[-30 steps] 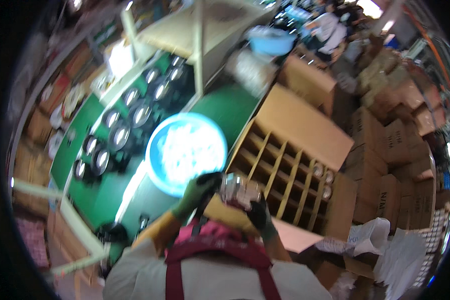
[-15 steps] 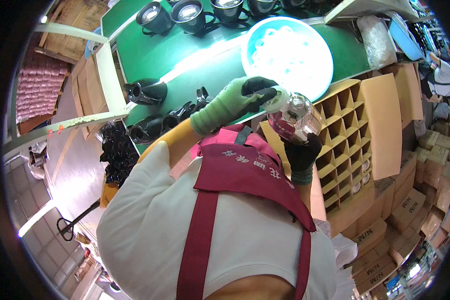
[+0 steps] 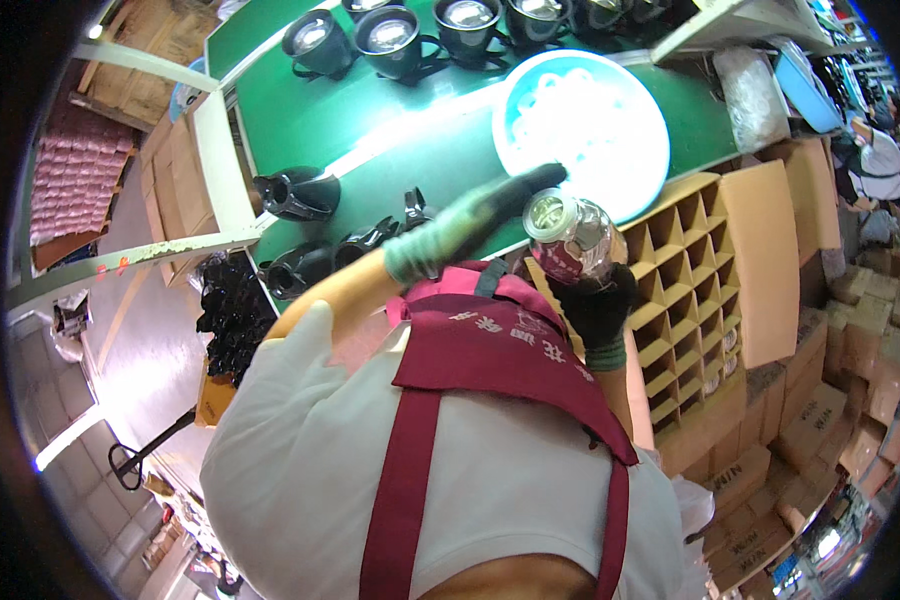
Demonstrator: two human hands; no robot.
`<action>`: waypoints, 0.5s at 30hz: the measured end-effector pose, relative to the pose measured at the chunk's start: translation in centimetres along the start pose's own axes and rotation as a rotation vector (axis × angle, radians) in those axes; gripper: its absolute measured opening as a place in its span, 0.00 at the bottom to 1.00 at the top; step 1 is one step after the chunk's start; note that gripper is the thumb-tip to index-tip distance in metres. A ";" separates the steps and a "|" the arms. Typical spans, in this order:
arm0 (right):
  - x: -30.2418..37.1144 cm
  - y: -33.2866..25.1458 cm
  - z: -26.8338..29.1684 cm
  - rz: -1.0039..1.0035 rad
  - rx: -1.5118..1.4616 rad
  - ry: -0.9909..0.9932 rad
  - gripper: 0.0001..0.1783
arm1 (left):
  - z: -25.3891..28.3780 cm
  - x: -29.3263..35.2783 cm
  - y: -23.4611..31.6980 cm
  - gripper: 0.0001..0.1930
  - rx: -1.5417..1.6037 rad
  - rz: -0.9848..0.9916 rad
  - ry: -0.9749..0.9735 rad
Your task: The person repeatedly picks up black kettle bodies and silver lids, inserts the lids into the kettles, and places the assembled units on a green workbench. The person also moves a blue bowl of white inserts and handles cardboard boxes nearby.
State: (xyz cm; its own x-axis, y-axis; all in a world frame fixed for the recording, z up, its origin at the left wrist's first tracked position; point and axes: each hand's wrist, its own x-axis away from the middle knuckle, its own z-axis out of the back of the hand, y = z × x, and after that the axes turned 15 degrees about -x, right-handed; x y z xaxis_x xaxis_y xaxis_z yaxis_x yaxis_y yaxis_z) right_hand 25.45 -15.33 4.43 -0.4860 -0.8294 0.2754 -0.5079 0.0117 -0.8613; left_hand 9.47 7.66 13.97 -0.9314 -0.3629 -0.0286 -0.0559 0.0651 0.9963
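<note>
My right hand (image 3: 598, 300), in a dark glove with a green cuff, is closed around the lower part of a clear glass pot (image 3: 592, 235). The pot tilts with its round mouth toward my left hand, and dark red shows through the glass. Also gloved, my left hand (image 3: 500, 205) stretches between the pot's mouth and the near rim of a light blue basin (image 3: 503, 105). Its fingers point out, apart from the pot and somewhat blurred, with nothing visible in them. White ring-shaped pieces (image 3: 580, 110) lie in the basin, washed out by glare.
Several black handled pots (image 3: 390, 42) line the far side of the green table (image 3: 400, 160). Black spouted parts (image 3: 298, 194) lie at its left. A divided carton (image 3: 685, 270) stands open right of my right hand, near a plastic bag (image 3: 752, 100). Stacked cartons (image 3: 815, 420) are farther right.
My left hand has come off the glass pot's mouth and straightened toward the basin. The mouth is now uncovered to view. My right hand keeps its hold on the pot.
</note>
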 end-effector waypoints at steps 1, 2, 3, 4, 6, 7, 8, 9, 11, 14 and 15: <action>0.6 -0.8 -1.6 -0.164 -0.466 0.020 0.48 | 1.6 0.4 -0.1 0.35 0.243 0.152 -0.025; 1.2 -1.7 -3.4 -0.324 -0.924 0.114 0.50 | 3.4 0.8 -1.4 0.35 -0.153 0.216 0.092; 0.9 -2.4 -3.7 -0.352 -1.031 0.106 0.49 | 5.0 1.3 -3.2 0.35 -0.551 0.263 0.198; 0.8 -2.7 -3.8 -0.343 -1.048 0.072 0.48 | 6.4 2.5 -4.3 0.36 -1.029 0.218 0.071; -0.1 -3.6 -3.4 -0.296 -1.047 -0.006 0.46 | 8.8 5.3 -5.2 0.38 -1.576 0.159 -0.265; -0.2 -4.0 -3.1 -0.251 -1.034 -0.011 0.44 | 9.4 5.8 -6.7 0.38 -1.514 0.294 -0.510; -0.2 -4.1 -2.8 -0.228 -1.023 -0.023 0.43 | 7.6 6.3 -5.5 0.38 -1.574 0.275 -0.451; -0.5 -4.5 -2.9 -0.208 -1.026 -0.030 0.42 | 7.1 6.5 -6.0 0.38 -1.750 0.134 -0.417; -0.7 -5.0 -3.4 -0.220 -1.083 -0.046 0.40 | 6.1 6.2 -6.7 0.31 -1.749 0.119 -0.379; 0.3 -6.9 -3.9 -0.246 -1.182 -0.019 0.36 | 8.6 4.7 -11.2 0.27 -1.809 0.076 -0.573; 1.4 -6.7 -4.1 -0.245 -1.216 0.013 0.35 | 8.6 3.9 -9.7 0.26 -1.738 -0.002 -0.418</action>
State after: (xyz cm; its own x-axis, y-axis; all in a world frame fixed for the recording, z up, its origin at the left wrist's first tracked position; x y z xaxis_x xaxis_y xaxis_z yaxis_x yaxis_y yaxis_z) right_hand 25.30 -14.24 12.36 -0.2892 -0.8771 0.3834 -0.9126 0.3736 0.1661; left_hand 3.23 13.62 3.46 -0.9675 -0.1075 0.2289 0.0915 -0.9926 -0.0793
